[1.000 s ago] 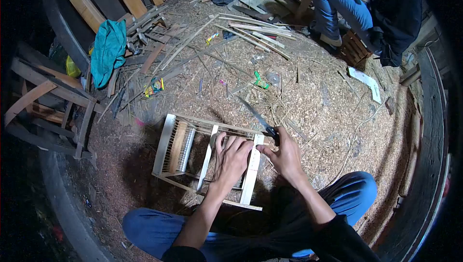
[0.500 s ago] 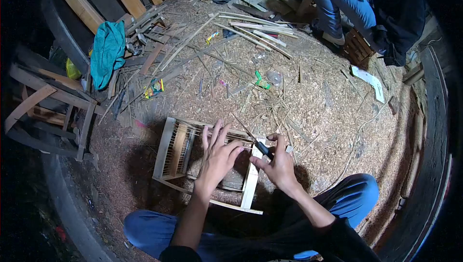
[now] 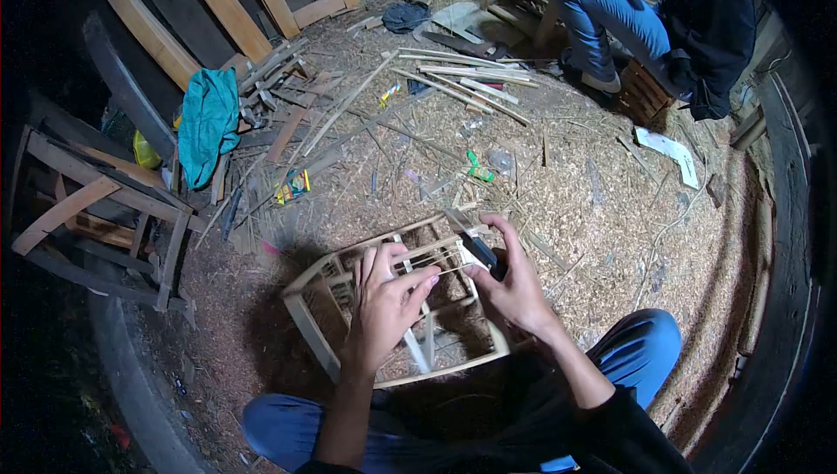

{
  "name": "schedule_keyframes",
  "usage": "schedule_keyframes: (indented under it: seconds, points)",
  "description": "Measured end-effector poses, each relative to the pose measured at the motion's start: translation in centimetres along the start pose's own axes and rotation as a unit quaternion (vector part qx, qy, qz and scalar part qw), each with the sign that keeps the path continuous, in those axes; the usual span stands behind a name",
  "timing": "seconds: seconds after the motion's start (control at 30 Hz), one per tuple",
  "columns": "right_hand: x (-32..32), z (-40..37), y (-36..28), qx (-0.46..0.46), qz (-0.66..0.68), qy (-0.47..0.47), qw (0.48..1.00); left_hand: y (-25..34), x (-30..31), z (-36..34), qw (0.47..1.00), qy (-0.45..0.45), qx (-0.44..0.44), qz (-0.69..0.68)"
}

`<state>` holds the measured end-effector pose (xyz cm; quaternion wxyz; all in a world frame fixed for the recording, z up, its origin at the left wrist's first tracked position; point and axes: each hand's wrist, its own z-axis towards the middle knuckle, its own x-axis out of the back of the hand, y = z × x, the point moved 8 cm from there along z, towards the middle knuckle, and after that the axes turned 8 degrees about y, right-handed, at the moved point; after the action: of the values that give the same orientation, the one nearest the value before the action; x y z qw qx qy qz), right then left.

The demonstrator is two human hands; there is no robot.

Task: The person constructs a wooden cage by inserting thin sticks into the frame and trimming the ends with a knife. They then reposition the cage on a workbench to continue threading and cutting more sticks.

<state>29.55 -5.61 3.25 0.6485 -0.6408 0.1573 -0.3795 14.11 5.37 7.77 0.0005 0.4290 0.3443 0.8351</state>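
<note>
A small wooden cage-like frame [image 3: 305, 334] with thin slats rests tilted on the ground between my knees. My left hand [image 3: 381, 313] reaches over it, thumb and forefinger pinching a thin stick [image 3: 451, 271] that extends toward my right hand. Held in my right hand [image 3: 520, 295] is a knife [image 3: 479, 250] with a dark handle, its blade pointing up and left beside the frame's upper right corner. My fingers partly cover the frame's middle and the stick's ends.
Wood strips [image 3: 471, 73] and offcuts lie across the shavings-covered floor. A teal cloth [image 3: 207, 121] hangs by leaning planks at left, above a wooden chair-like piece [image 3: 105, 204]. A white angled piece [image 3: 670, 151] lies at right. Another person [image 3: 602, 16] sits at the upper right.
The frame has been turned and tipped, so more of its open inside shows. Both hands moved with it, and the knife now sits closer against its corner.
</note>
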Motion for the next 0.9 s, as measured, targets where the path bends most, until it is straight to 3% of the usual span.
schedule_keyframes:
  seconds: [0.1,0.13,0.23,0.3,0.37,0.4,0.5,0.57,0.63,0.7,0.73,0.77,0.83,0.9]
  points:
    - [0.6,1.1,-2.9,0.075,-0.06,-0.01,0.995,1.5,1.9,0.0,1.0,0.003,0.0,0.009]
    - [0.7,1.4,-3.7,0.031,-0.026,-0.017,0.999,1.4,2.2,-0.2,1.0,0.002,0.023,-0.012]
    - [1.6,2.1,-7.6,0.086,-0.044,0.001,0.995,2.6,3.9,-0.2,0.999,0.02,0.018,-0.026]
    - [2.0,2.1,-9.1,0.097,-0.032,0.019,0.995,2.8,4.7,-0.5,0.994,0.021,0.065,-0.087]
    - [2.3,1.9,-10.7,0.134,-0.09,0.031,0.986,3.5,5.7,-0.9,0.99,0.033,0.065,-0.122]
    - [2.6,1.6,-11.6,0.138,-0.192,0.034,0.971,4.0,6.3,-1.1,0.989,0.034,0.072,-0.125]
    - [2.3,0.9,-13.3,0.185,-0.171,0.063,0.966,4.8,6.9,-1.6,0.984,0.05,0.081,-0.15]
    - [2.0,0.8,-13.5,0.184,-0.198,0.056,0.961,3.1,6.5,-2.6,0.963,0.073,0.159,-0.204]
    - [1.7,0.7,-12.8,0.181,-0.231,0.068,0.954,1.5,5.3,-3.7,0.968,0.081,0.133,-0.195]
    - [0.7,0.3,-10.5,0.174,-0.223,0.086,0.955,-1.2,3.2,-5.4,0.896,0.098,0.248,-0.356]
    - [0.3,0.0,-8.4,0.152,-0.186,0.12,0.963,-1.9,2.8,-5.8,0.883,0.085,0.272,-0.374]
    - [0.3,-0.5,-7.1,0.129,-0.149,0.153,0.968,-2.3,3.2,-5.6,0.892,0.108,0.239,-0.369]
    - [-1.6,-1.7,-6.2,0.064,-0.145,0.083,0.984,-3.0,4.0,-6.1,0.861,0.167,0.266,-0.399]
    - [-3.9,-3.0,-4.9,0.015,-0.072,0.035,0.997,-4.0,4.3,-6.3,0.866,0.182,0.252,-0.392]
